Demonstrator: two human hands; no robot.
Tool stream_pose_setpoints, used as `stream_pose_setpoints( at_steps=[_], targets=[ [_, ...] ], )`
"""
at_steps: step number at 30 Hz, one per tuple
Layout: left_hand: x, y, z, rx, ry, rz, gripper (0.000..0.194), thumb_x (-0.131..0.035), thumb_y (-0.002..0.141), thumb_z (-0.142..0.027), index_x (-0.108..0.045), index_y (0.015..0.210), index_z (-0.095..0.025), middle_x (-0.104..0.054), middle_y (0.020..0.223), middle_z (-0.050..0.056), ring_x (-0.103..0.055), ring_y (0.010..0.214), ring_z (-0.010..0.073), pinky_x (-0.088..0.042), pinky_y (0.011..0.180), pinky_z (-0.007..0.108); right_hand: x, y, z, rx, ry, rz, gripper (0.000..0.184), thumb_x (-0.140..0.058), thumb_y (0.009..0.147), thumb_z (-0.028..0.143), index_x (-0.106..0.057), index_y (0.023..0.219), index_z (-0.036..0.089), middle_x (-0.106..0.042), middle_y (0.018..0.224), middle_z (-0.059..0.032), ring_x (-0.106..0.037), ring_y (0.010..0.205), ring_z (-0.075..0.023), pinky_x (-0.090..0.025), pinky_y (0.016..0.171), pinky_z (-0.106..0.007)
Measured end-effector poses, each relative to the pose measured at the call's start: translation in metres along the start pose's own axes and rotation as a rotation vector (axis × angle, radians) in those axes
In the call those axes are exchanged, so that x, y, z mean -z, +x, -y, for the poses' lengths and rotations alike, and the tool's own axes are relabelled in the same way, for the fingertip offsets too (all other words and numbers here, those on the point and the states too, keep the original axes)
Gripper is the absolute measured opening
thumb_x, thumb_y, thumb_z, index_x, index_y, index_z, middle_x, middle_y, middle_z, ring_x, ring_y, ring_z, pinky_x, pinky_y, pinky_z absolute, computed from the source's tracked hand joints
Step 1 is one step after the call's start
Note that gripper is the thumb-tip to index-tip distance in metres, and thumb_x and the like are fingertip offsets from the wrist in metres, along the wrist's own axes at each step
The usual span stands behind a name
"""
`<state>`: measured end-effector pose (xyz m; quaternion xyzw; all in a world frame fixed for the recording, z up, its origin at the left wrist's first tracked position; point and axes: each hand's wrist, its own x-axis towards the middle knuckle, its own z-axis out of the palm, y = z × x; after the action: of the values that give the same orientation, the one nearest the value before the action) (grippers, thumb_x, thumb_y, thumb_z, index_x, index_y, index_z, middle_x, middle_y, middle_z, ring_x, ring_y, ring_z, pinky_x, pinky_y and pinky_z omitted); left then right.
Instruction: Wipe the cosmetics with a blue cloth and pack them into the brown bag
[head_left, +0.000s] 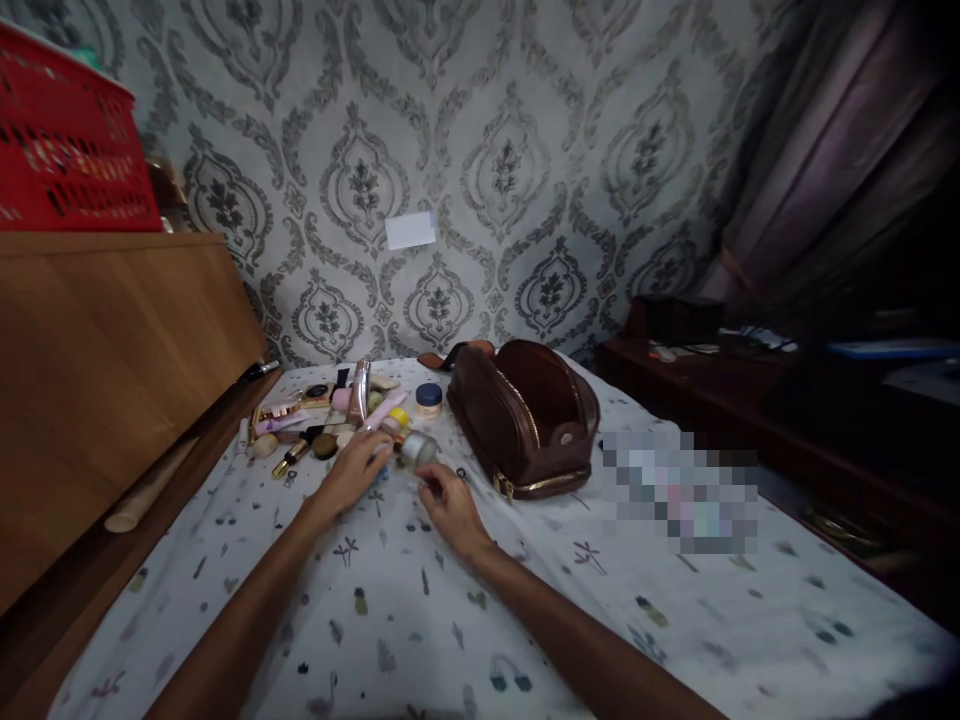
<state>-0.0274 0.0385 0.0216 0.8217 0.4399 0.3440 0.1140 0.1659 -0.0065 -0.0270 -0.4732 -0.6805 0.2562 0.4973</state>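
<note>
My left hand (355,470) reaches over the near edge of a pile of cosmetics, thumb and fingers apart. Something pale and bluish shows by its fingertips, too blurred to name. My right hand (454,508) hovers just right of it, fingers loosely bent, with nothing visible in them. Between the hands and slightly beyond them is a small clear jar or bottle (420,448), tilted and blurred. A round container with a dark blue lid (429,398) stands behind it. The pile holds a shiny pinkish tube (360,392), a pink tube (386,410) and a gold-and-black tube (291,459).
An unzipped brown leather toiletry bag (517,420) stands right of the pile on a white patterned sheet (405,620). A pixelated patch (686,490) covers something farther right. A wooden cabinet (112,370) with a red basket (75,140) borders the left; a dark desk (675,375) borders the right.
</note>
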Motion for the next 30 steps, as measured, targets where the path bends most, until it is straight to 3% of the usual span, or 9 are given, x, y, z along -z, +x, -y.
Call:
stream_pose_setpoints(
  at_steps=[5,8,12,15,18,23,27,30],
  targets=[
    [-0.017,-0.015,-0.02,-0.13,0.261,0.18,0.023,-0.047,0.095,-0.033,-0.066,0.102,-0.023,-0.066,0.108,0.009,-0.058,0.108,0.0259,-0.045,0.097,0.043,0.009,0.001,0.001,-0.061,-0.072,-0.098,0.014,-0.049,0.081,0.021,-0.06,0.09,0.019,-0.062,0.087,-0.0057,-0.059,0.076,-0.0201,-0.051,0.071,-0.034],
    [-0.018,-0.018,-0.018,-0.168,0.382,0.186,0.024,-0.047,0.096,-0.033,-0.064,0.11,-0.022,-0.065,0.116,0.01,-0.056,0.114,0.0269,-0.04,0.103,0.048,0.02,0.007,0.003,-0.012,-0.173,-0.183,0.023,-0.049,0.082,0.019,-0.059,0.102,0.017,-0.06,0.102,-0.0108,-0.058,0.093,-0.0245,-0.051,0.085,-0.041],
    [-0.008,-0.021,0.003,-0.072,0.434,0.097,0.038,-0.05,0.094,-0.043,-0.059,0.125,-0.024,-0.058,0.131,0.012,-0.05,0.124,0.0306,-0.037,0.106,0.051,0.028,0.026,0.006,0.061,-0.368,-0.166,0.044,-0.051,0.081,0.015,-0.051,0.125,0.013,-0.046,0.137,-0.0204,-0.044,0.129,-0.0324,-0.037,0.107,-0.051],
    [0.003,-0.022,0.016,0.042,0.466,0.117,0.051,-0.054,0.089,-0.054,-0.056,0.13,-0.025,-0.056,0.134,0.014,-0.048,0.126,0.0346,-0.041,0.101,0.051,0.022,0.046,0.003,-0.03,-0.459,-0.069,0.052,-0.056,0.083,0.018,-0.044,0.133,0.012,-0.034,0.149,-0.0245,-0.04,0.135,-0.0363,-0.035,0.108,-0.054],
    [0.009,-0.024,0.019,0.066,0.5,0.132,0.052,-0.054,0.088,-0.055,-0.056,0.13,-0.024,-0.057,0.128,0.013,-0.05,0.121,0.0336,-0.045,0.096,0.047,0.011,0.06,-0.004,-0.121,-0.462,-0.034,0.052,-0.064,0.082,0.021,-0.045,0.13,0.017,-0.037,0.146,-0.0222,-0.045,0.13,-0.0363,-0.042,0.103,-0.053],
    [0.006,-0.025,0.018,0.062,0.51,0.114,0.026,-0.051,0.091,-0.034,-0.064,0.11,-0.023,-0.06,0.11,0.011,-0.057,0.103,0.0277,-0.05,0.086,0.04,0.005,0.063,-0.014,-0.109,-0.319,-0.093,0.049,-0.063,0.079,0.018,-0.049,0.125,0.022,-0.048,0.13,-0.0157,-0.051,0.121,-0.0328,-0.046,0.099,-0.049],
    [0.005,-0.021,0.018,0.123,0.259,-0.084,0.026,-0.047,0.091,-0.03,-0.061,0.112,-0.022,-0.064,0.109,0.01,-0.059,0.104,0.0269,-0.05,0.09,0.041,0.001,0.047,-0.015,-0.047,0.024,-0.067,0.052,-0.065,0.077,0.025,-0.045,0.125,0.02,-0.055,0.12,-0.0101,-0.057,0.111,-0.0252,-0.048,0.097,-0.042],
    [0.009,-0.017,0.011,0.198,-0.026,-0.233,0.025,-0.047,0.092,-0.04,-0.06,0.107,-0.023,-0.066,0.099,0.006,-0.062,0.094,0.0239,-0.051,0.088,0.039,-0.005,0.03,-0.013,-0.019,0.096,0.065,0.047,-0.069,0.074,0.028,-0.051,0.116,0.02,-0.061,0.108,-0.006,-0.062,0.099,-0.0222,-0.052,0.085,-0.035]
  ],
)
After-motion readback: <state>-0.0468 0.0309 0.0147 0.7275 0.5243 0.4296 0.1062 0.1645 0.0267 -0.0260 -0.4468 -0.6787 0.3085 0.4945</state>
